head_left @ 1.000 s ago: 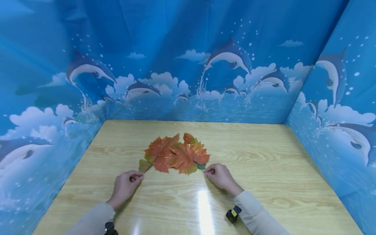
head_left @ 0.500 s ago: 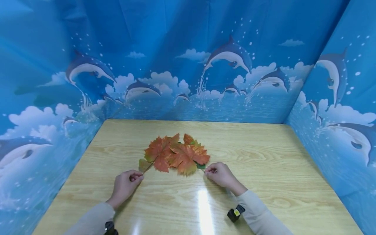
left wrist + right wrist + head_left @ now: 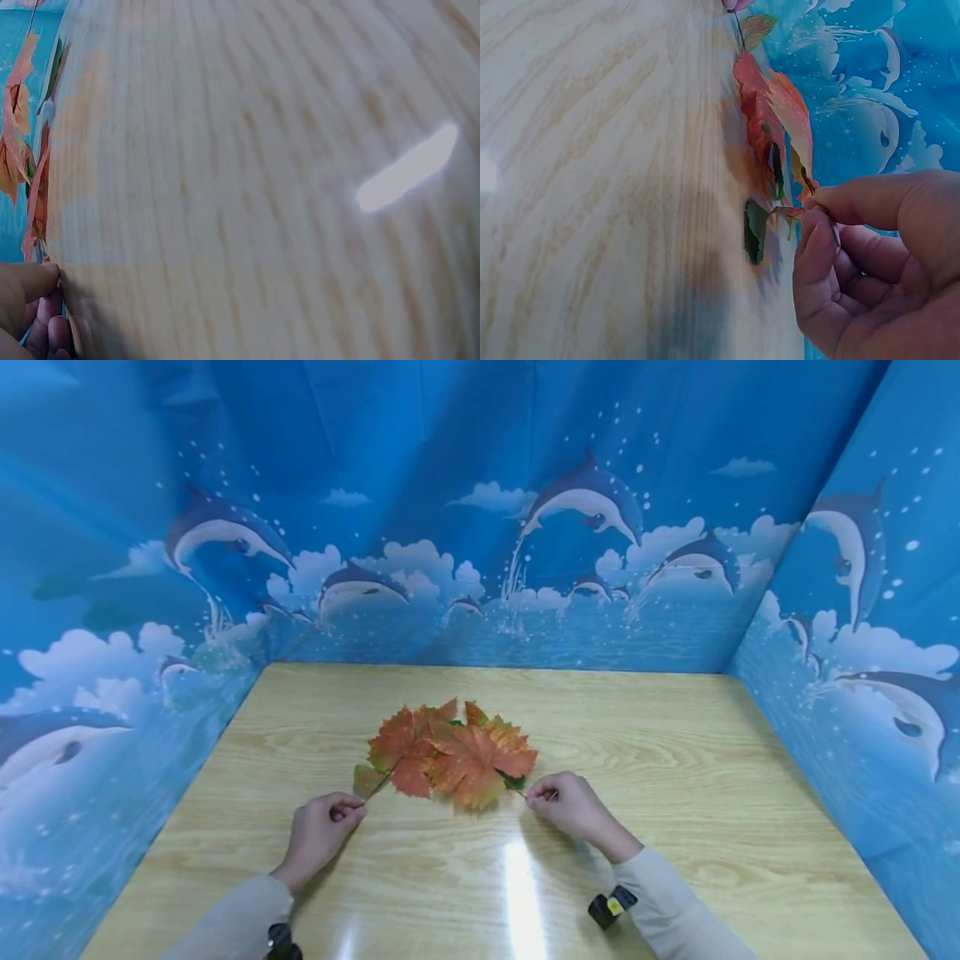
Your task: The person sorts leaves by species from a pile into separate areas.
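Note:
Two sprigs of artificial autumn leaves, orange-red with green edges, overlap on the table. My left hand (image 3: 318,835) pinches the stem of the left leaf sprig (image 3: 405,747) between thumb and forefinger, low at the tabletop. The right leaf sprig (image 3: 476,760) lies partly over the left one, its stem pinched by my right hand (image 3: 573,810). In the right wrist view the right sprig's leaf (image 3: 791,120) stands raised off the wood, and a small dark green leaf (image 3: 755,231) hangs near my fingertips (image 3: 821,217). Where the sprigs overlap, the lower leaves are hidden.
A light wood-grain table (image 3: 712,827) carries the leaves, with a bright light reflection near its front. Blue curtain (image 3: 465,510) printed with dolphins and clouds borders it at the back and both sides. A black wrist device (image 3: 611,906) sits at the right sleeve.
My right hand has shifted slightly right and upward, holding its stem, and the right sprig's front leaf has lifted and tilted a little. The left hand and its sprig have stayed put.

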A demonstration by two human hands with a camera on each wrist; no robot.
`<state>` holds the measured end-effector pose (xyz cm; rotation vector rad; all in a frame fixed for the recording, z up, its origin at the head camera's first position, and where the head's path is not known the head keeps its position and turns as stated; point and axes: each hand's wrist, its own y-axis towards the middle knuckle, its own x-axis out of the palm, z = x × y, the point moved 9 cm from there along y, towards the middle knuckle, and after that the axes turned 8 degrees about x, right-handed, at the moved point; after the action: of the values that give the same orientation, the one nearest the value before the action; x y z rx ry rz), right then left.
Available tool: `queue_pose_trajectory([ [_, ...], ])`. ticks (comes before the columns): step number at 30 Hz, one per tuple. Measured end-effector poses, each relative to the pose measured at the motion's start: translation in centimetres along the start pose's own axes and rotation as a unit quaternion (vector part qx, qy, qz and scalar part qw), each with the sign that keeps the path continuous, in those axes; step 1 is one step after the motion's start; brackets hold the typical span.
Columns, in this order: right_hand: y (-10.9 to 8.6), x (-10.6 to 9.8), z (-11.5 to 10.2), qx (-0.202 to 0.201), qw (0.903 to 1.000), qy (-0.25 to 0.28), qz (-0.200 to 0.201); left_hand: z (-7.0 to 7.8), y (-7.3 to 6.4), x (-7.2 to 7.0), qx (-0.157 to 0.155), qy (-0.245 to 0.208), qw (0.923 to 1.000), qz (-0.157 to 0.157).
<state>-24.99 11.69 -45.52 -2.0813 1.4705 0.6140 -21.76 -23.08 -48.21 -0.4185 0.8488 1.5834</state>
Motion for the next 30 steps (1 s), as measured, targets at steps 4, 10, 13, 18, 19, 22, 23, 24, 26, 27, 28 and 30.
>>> queue_pose_trajectory([
  [4,-0.4,-0.6,-0.3,0.002,1.0,0.001,0.002,0.1,0.0,0.0,-0.01,0.0,0.9999,-0.006],
  [10,-0.8,-2.1,0.0,0.018,0.9997,0.007,0.014,0.2,0.0,-0.1,-0.019,-0.002,0.9998,-0.011],
  [13,-1.0,-3.0,0.6,0.044,0.9986,0.024,0.018,0.2,0.0,-0.1,-0.017,0.0,0.9998,-0.009],
  [18,-1.3,-4.6,1.9,0.076,0.9955,0.047,0.031,0.1,0.0,0.0,-0.016,0.003,0.9998,-0.008],
  [19,-1.4,-5.0,2.2,0.078,0.9951,0.05,0.035,0.1,0.0,0.0,-0.017,0.003,0.9998,-0.007],
  [22,-1.6,-6.2,3.0,0.082,0.9937,0.056,0.051,0.0,0.1,0.0,-0.021,0.006,0.9997,-0.008],
  [23,-1.6,-6.6,3.2,0.083,0.9934,0.055,0.057,0.0,0.1,0.1,-0.023,0.006,0.9997,-0.008],
  [24,-1.7,-7.0,3.5,0.083,0.9932,0.052,0.064,-0.1,0.1,0.1,-0.025,0.006,0.9996,-0.009],
  [26,-1.7,-7.9,4.2,0.09,0.9916,0.048,0.079,-0.1,0.1,0.1,-0.028,0.006,0.9995,-0.012],
  [27,-1.8,-8.3,4.6,0.094,0.9908,0.048,0.086,-0.1,0.1,0.1,-0.029,0.005,0.9995,-0.013],
  [28,-1.8,-8.7,5.0,0.096,0.99,0.046,0.092,-0.1,0.1,0.1,-0.03,0.003,0.9994,-0.014],
  [30,-1.9,-9.5,5.8,0.105,0.9874,0.048,0.108,-0.1,0.0,0.1,-0.031,0.003,0.9994,-0.016],
])
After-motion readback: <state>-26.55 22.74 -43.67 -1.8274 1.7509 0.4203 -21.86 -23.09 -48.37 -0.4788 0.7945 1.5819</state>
